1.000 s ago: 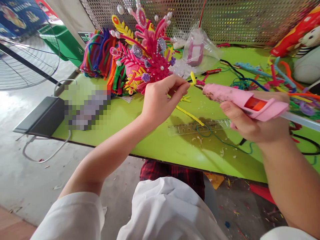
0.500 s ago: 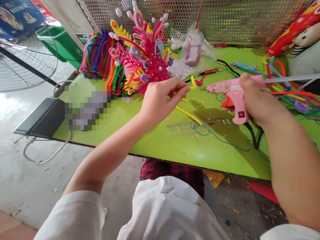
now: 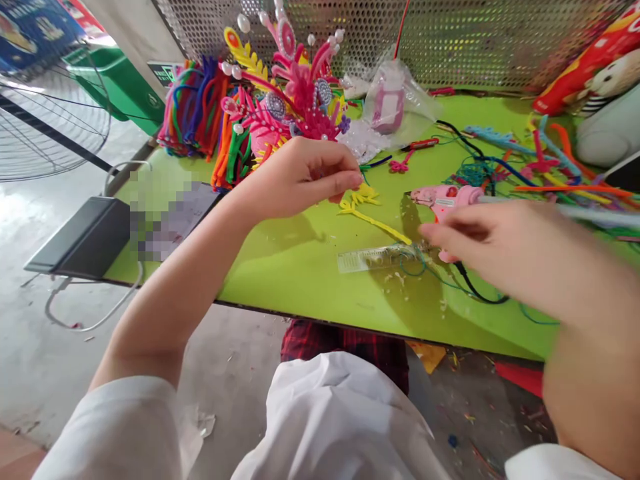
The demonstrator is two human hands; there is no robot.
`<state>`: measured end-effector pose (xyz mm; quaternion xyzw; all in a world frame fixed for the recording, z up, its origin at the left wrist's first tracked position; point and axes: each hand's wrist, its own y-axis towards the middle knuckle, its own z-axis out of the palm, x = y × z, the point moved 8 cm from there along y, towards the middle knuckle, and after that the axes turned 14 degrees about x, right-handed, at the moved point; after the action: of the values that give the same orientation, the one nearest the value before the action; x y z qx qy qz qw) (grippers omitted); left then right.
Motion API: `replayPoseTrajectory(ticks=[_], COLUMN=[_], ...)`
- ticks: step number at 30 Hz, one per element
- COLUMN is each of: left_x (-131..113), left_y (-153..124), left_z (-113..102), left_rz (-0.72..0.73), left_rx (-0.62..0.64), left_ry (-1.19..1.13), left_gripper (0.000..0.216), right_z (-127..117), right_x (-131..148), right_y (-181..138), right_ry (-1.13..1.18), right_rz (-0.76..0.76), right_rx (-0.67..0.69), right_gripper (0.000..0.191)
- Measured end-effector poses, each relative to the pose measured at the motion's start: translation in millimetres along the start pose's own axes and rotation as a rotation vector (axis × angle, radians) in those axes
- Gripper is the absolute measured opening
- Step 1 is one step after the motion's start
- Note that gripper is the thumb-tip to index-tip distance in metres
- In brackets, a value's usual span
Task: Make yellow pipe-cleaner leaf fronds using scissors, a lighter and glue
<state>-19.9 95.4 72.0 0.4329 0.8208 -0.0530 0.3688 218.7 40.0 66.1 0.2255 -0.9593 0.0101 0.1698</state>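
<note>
My left hand (image 3: 320, 177) is closed in a pinch above the table. At its fingertips is a small yellow pipe-cleaner piece (image 3: 369, 192), mostly hidden by the fingers. Just below lies a yellow pipe-cleaner stem (image 3: 383, 228) with short side leaves, one end by a clear ruler (image 3: 365, 259). My right hand (image 3: 480, 237), blurred, is over the handle of a pink glue gun (image 3: 440, 195), fingers loosened and apart. The gun's nozzle points left, and a glue stick sticks out of its back.
A pink flower ornament with pearls (image 3: 305, 93) stands behind my left hand, beside bundles of coloured pipe cleaners (image 3: 193, 110). Loose pipe cleaners (image 3: 555, 180) and wire lie at the right. A bagged pink bottle (image 3: 389, 107) is at the back, a dark case (image 3: 83, 233) at the left edge.
My right hand has lowered the glue gun leftward toward the table and loosened its grip. My left hand has moved a little left and down with the yellow piece.
</note>
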Motion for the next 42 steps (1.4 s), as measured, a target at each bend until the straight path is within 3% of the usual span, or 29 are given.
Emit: replayPoseTrajectory(ticks=[1, 3, 6, 9, 12, 16, 23, 28, 34, 42], left_x=[2, 9, 20, 25, 21, 5, -7, -13, -13, -8], left_y=[1, 1, -1, -6, -9, -7, -1, -3, -4, -5], left_z=[-1, -1, 7, 12, 10, 14, 20, 15, 9, 12], left_rz=[0.019, 0.032, -0.007, -0.043, -0.041, 0.06, 0.07, 0.086, 0.058, 0.042], left_rx=[0.013, 0.011, 0.046, 0.074, 0.041, 0.109, 0.178, 0.111, 0.024, 0.037], left_ry=[-0.028, -0.076, -0.112, -0.106, -0.105, -0.039, 0.041, 0.104, 0.026, 0.135], left_gripper=[0.03, 0.037, 0.04, 0.036, 0.03, 0.019, 0.037, 0.038, 0.037, 0.037], right_z=[16, 40, 78, 96, 86, 67, 46, 34, 32, 29], right_x=[18, 39, 43, 36, 39, 56, 74, 79, 80, 79], right_y=[12, 37, 67, 74, 63, 43, 33, 27, 25, 24], right_ry=[-0.03, -0.042, -0.153, -0.207, -0.178, -0.083, -0.04, -0.079, -0.02, 0.047], right_rz=[0.004, 0.005, -0.046, -0.074, -0.101, -0.227, -0.347, -0.333, -0.34, -0.307], right_rx=[0.081, 0.08, 0.151, 0.19, 0.125, 0.047, -0.067, -0.148, -0.177, -0.181], right_gripper=[0.038, 0.02, 0.02, 0.014, 0.012, 0.013, 0.019, 0.017, 0.015, 0.012])
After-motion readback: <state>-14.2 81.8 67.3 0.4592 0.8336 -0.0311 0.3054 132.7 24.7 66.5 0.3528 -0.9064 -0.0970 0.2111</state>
